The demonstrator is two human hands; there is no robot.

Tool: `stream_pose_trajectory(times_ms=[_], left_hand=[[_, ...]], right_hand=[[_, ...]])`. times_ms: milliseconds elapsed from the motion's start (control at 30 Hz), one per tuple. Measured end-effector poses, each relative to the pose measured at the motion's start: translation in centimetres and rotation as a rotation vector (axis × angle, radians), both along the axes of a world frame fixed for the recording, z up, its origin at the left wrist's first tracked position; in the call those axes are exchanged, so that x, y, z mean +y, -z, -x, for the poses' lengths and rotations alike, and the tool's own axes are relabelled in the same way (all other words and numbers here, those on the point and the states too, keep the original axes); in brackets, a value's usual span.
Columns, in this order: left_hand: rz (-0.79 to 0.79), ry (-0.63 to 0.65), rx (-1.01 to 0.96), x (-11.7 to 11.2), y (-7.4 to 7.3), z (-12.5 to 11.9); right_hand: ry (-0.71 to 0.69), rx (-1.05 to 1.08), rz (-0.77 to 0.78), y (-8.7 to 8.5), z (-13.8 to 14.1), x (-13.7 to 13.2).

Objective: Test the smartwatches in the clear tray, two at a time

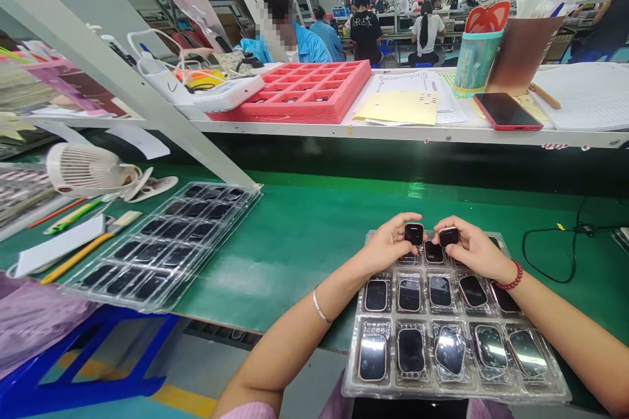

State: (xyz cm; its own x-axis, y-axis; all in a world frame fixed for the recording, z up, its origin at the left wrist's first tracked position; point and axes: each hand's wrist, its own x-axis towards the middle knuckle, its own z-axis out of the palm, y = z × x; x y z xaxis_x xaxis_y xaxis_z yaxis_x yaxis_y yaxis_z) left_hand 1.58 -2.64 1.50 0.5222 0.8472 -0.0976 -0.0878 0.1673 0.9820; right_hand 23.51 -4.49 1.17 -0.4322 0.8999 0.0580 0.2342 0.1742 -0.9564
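Grasping a small square black-faced watch body [413,234] in its fingertips, the left hand [388,243] stands just beside the right hand [472,250], which pinches a second, matching watch body [449,236]. The two units are close but not touching. A thin silver bangle [320,305] circles the left wrist; a red beaded bracelet [511,275] circles the right.

Directly below, toward 6 o'clock, lies a clear plastic blister tray [457,393] holding rows of similar watch bodies, one per compartment. It rests on a green work mat [314,262].

At 9 o'clock lies a second clear plastic tray [240,209] of dark units. A black cable [545,255] loops at 3 o'clock. On the white shelf [295,131], a pink foam tray [314,88] sits at 11 o'clock and a red-cased smartphone [508,111] at 1 o'clock.
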Motion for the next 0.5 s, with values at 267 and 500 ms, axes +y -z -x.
stream_pose_trajectory(times_ms=[267,500], left_hand=[[0.284,0.111,-0.265,-0.5,-2.2,0.9],[0.228,0.787,-0.35,-7.2,-9.6,2.4]], right_hand=[[0.05,0.031,0.053,0.0,0.0,-0.3],[0.079,0.094,0.143,0.9,-0.3,-0.1]])
